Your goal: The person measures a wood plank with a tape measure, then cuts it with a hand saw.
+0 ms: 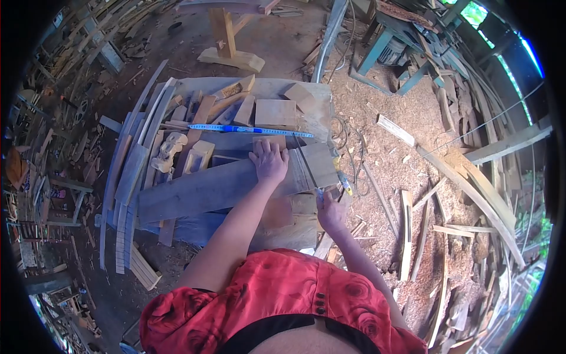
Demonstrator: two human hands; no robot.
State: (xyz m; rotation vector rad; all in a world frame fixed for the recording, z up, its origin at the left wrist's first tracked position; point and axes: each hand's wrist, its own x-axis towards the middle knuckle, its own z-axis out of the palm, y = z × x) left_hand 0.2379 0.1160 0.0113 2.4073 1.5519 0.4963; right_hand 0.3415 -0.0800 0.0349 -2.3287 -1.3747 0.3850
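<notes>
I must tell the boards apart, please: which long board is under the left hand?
The wide grey board, slanting beneath the left hand; the long strips farther left in the picture are much narrower.

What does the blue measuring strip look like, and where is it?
The blue measuring strip is long, thin and almost straight. Its ends are pale blue with tiny dark marks, too small to read. The middle is darker blue; I can't tell if that's a separate piece. It might be metal or plastic. It lies stretched sideways over some wood pieces, just beyond the left hand. Neither hand touches it.
</notes>
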